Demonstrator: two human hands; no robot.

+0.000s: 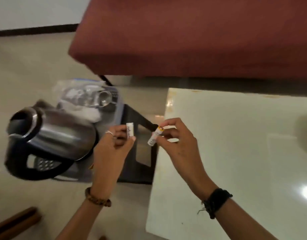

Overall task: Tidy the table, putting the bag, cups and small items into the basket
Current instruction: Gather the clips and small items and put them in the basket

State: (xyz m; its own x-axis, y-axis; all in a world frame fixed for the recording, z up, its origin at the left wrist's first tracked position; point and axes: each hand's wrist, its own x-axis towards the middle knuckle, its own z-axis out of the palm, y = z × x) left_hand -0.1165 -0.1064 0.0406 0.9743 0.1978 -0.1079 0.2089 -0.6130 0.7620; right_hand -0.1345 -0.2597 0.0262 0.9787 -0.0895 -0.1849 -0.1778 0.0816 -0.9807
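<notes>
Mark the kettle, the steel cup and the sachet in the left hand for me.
kettle [62, 134], head view, steel body.
steel cup [104, 98], head view, inside of the bowl.
sachet [130, 131], head view, printed face, pinched by left hand [112, 149].

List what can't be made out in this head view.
- Print on the sachet in the left hand: too small.
- Basket contents: bag and kettle cover them.
- Object at the right edge: blurred, cut off.
- Sachet in the right hand: label blurred.
</notes>
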